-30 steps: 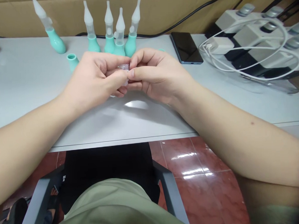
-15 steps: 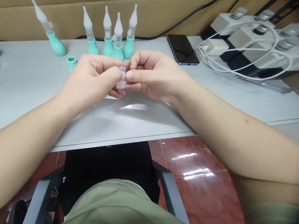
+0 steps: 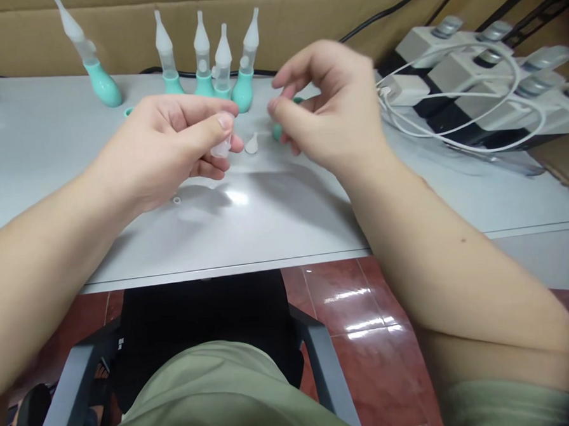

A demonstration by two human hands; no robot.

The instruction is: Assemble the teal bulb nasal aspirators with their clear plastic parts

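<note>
My left hand (image 3: 180, 139) pinches a short clear plastic tube (image 3: 221, 148) between thumb and fingers, above the desk. To its right, my right hand (image 3: 329, 106) is raised with thumb and fingers curved and apart, slightly blurred, nothing visible in it. Behind its fingers a teal bulb (image 3: 277, 132) shows in part; I cannot tell whether they touch it. On the desk between the hands lies a small white nozzle tip (image 3: 251, 144). A tiny white ring (image 3: 177, 200) lies below my left wrist. Another teal bulb's rim (image 3: 128, 111) peeks out behind my left hand.
Several assembled nasal aspirators (image 3: 202, 52) with teal bulbs stand at the back of the grey desk (image 3: 285, 232), one leaning farther left (image 3: 103, 82). At right are white-and-black devices (image 3: 477, 69) with a looped white cable (image 3: 481, 150). A black cable runs along the cardboard backing (image 3: 303, 21).
My right hand has left the clear tube and moved up and to the right, now covering the phone. My left hand keeps the tube. The white tip and ring have come into view.
</note>
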